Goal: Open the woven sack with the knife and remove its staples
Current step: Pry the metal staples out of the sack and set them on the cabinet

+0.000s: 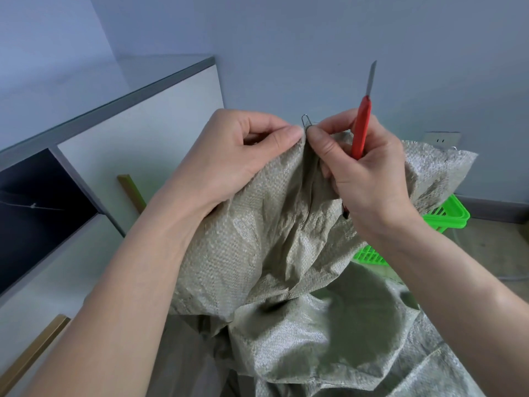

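A grey-green woven sack is held up in front of me, crumpled, its lower part hanging toward the floor. My left hand pinches the sack's top edge between thumb and fingers. My right hand holds a red-handled knife with its blade pointing up, and its thumb and forefinger pinch a thin metal staple that sticks up from the sack's edge, right beside the left thumb.
A white cabinet with a grey top and brass handles stands to the left. A green plastic basket sits on the floor behind the sack at the right. A wall socket is on the wall behind.
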